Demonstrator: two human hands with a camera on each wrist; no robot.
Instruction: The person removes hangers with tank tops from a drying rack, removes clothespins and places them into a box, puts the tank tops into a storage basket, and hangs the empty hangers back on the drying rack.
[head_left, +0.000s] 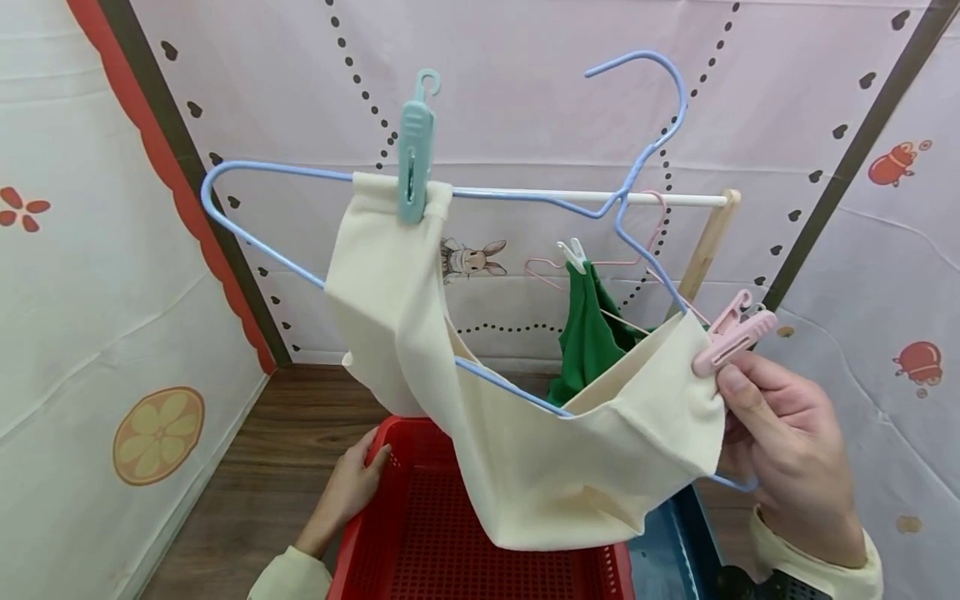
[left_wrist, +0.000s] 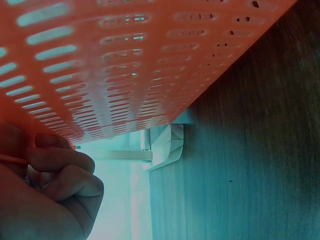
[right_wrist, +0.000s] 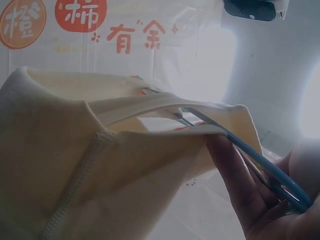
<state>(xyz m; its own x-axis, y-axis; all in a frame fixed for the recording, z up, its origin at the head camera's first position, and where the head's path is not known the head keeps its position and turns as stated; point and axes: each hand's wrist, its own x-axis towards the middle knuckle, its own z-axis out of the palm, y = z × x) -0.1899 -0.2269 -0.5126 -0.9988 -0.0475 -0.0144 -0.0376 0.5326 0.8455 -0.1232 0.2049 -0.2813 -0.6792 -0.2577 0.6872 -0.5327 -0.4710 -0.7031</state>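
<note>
A blue clothes hanger is held up with a cream cloth garment draped over it. A teal clothes peg clips the cloth to the hanger's upper bar at the left. At the cloth's right corner sits a pink clothes peg. My right hand grips the hanger's right end, thumb and fingertips right at the pink peg and the cloth. In the right wrist view the hanger's blue bar runs into that hand. Lower left, my left hand grips the rim of a red basket.
Behind the cloth, a green garment hangs with a white clothes peg on a pink hanger. A rack with a white rail and wooden post stands behind. A blue bin is right of the basket on the wooden surface.
</note>
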